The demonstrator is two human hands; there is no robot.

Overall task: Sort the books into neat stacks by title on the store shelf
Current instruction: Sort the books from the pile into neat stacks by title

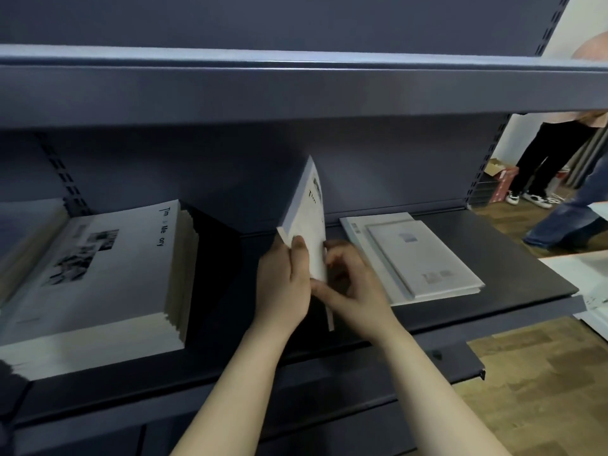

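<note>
Head view: at centre, a white book [307,218] stands tilted on edge above the dark shelf [513,258], with the left hand [283,284] grasping its near corner, thumb laid on the cover. The right hand [352,287], at 3 o'clock of the left, has its fingers curled on the book's lower edge. A tall stack [98,274] of matching white titles lies at 9 o'clock of the held book, two flat books [414,255], the smaller on the larger, lie at 3 o'clock, and a bystander's legs [539,159] stand at 2 o'clock beyond the shelf end.
</note>
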